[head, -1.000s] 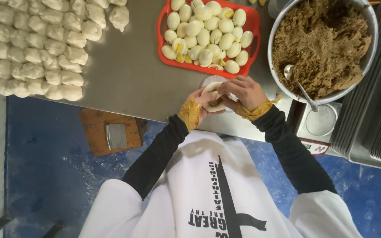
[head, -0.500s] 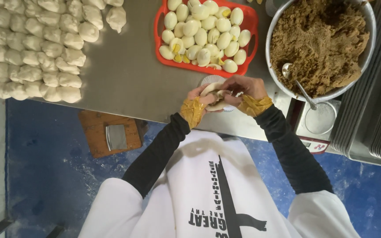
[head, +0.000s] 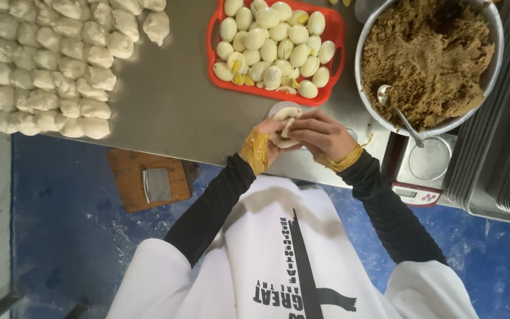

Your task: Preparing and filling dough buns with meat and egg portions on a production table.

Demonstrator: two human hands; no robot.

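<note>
while the left hand (head: 265,143) cups the dough piece (head: 283,127), the right hand (head: 320,134) pinches its edge. best to gather the folds evenly, just above the bench (head: 172,100) edge.

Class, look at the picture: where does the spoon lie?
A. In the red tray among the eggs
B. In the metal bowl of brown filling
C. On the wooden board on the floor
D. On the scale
B: the spoon rests in the bowl, its scoop on the brown filling and its handle over the rim.
</note>
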